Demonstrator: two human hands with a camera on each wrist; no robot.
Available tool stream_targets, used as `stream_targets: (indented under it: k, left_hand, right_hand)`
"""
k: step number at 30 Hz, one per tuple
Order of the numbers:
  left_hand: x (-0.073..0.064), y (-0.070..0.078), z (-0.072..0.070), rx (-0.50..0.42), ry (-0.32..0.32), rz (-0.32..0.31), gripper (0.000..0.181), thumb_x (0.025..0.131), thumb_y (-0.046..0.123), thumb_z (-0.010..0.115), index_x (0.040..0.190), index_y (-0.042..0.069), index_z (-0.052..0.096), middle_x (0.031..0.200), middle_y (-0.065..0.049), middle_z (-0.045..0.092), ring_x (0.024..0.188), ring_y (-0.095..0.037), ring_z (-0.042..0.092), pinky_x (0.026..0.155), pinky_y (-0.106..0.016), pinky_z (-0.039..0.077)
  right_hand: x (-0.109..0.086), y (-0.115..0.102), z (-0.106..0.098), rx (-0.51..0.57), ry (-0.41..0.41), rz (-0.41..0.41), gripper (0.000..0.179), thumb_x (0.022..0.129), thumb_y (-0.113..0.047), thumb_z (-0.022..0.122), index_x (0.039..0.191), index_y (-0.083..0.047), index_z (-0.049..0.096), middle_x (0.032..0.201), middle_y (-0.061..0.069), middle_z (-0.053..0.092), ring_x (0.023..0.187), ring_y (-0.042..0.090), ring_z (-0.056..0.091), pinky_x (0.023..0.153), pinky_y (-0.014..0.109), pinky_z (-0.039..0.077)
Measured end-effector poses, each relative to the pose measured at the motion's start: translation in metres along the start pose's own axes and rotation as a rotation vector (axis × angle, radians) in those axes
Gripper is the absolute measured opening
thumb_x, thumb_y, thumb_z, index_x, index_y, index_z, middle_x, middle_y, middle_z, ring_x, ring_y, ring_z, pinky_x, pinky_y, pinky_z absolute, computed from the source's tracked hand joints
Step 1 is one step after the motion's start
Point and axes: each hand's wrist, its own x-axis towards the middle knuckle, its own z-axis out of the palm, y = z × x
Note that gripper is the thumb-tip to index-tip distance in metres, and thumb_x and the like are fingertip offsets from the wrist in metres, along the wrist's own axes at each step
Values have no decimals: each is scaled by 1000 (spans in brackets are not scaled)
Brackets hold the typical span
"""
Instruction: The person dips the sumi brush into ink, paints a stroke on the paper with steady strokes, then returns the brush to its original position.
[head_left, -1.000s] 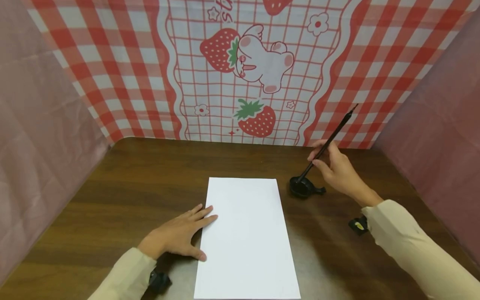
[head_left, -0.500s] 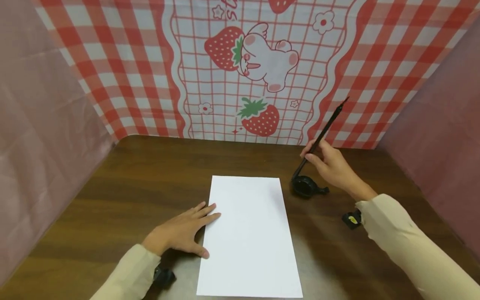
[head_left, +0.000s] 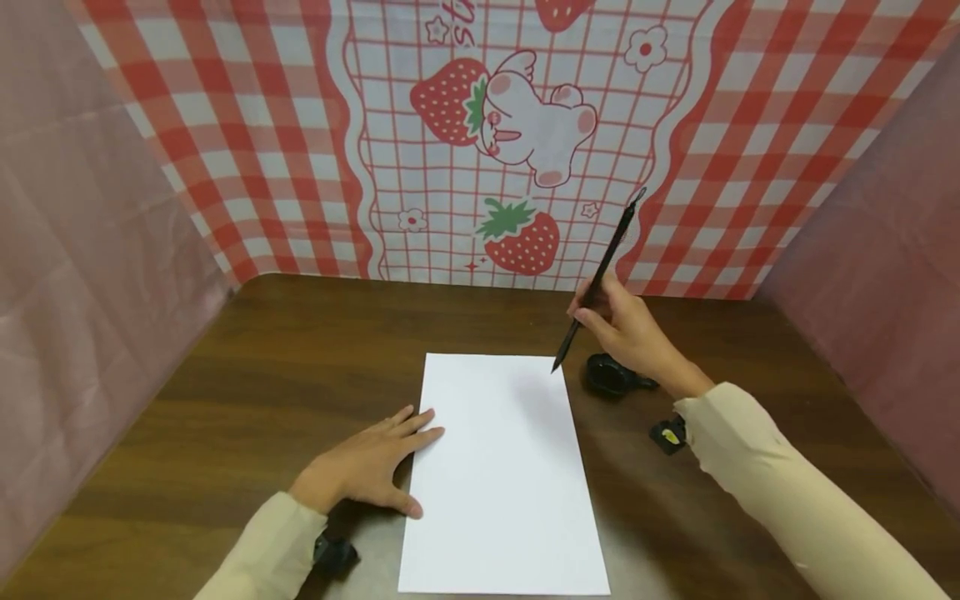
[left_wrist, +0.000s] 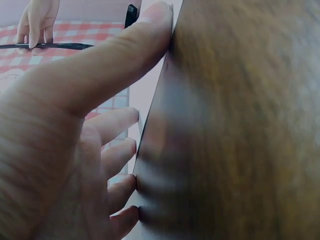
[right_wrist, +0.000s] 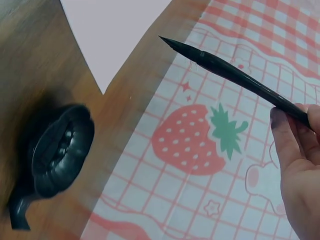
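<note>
My right hand (head_left: 626, 329) pinches a dark calligraphy brush (head_left: 609, 254) by its handle, the pointed black tip angled down. In the head view that tip overlaps the top right corner of a white sheet of paper (head_left: 502, 483). The right wrist view shows the brush (right_wrist: 240, 75) from the side, its bristles drawn to a fine point. Fingers spread, my left hand (head_left: 367, 467) rests on the paper's left edge; in the left wrist view its thumb and fingertips touch that edge. A small black ink dish (right_wrist: 62, 150) with a stubby handle sits right of the paper, dark and glossy inside.
The brown wooden table (head_left: 300, 358) carries the paper and dish. A red-and-white checked cloth with strawberries (head_left: 521, 242) hangs along its back edge. Pinkish cloths (head_left: 97, 208) hang at both sides. Each wrist wears a small black camera (head_left: 667, 435).
My right hand has lifted the brush off the ink dish and moved it left to the paper's top right corner. The left hand has stayed on the paper's edge.
</note>
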Motion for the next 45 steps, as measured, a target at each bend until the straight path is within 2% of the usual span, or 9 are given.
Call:
stream_targets:
  k: [6, 12, 21, 28, 45]
  left_hand:
    - [0, 1, -1, 0, 0, -6, 101, 69, 61, 74, 150, 16, 32, 160, -6, 18, 146, -37, 12, 110, -63, 22]
    - [0, 0, 0, 6, 7, -7, 102, 68, 62, 73, 150, 17, 32, 160, -6, 18, 146, -37, 13, 110, -63, 23]
    - [-2, 2, 0, -21, 3, -15, 102, 68, 61, 74, 150, 16, 32, 160, -6, 18, 146, -37, 13, 109, -64, 23]
    - [-1, 2, 1, -13, 16, -18, 105, 67, 62, 75, 150, 15, 31, 160, -7, 17, 146, -37, 14, 110, -62, 23]
    - [-1, 4, 0, -14, 11, -27, 105, 67, 60, 76, 150, 15, 30, 160, -9, 16, 147, -37, 12, 110, -62, 23]
  right_hand:
    - [2, -2, 11, 11, 5, -13, 19, 90, 7, 57, 106, 8, 48, 96, 17, 61, 90, 8, 60, 79, 8, 48]
    - [6, -6, 21, 25, -11, -21, 19, 90, 6, 57, 106, 8, 47, 97, 19, 61, 89, 24, 63, 79, 9, 48]
    - [14, -13, 38, 50, -37, -17, 15, 92, 3, 57, 104, 5, 50, 93, 15, 63, 88, 26, 65, 77, 32, 56]
    - [18, -18, 50, 71, -48, 5, 14, 92, 1, 58, 103, 3, 50, 92, 14, 64, 86, 23, 64, 75, 34, 55]
    - [14, -9, 41, 20, -12, 39, 17, 91, 0, 59, 106, 3, 51, 92, 15, 65, 84, 23, 65, 72, 34, 56]
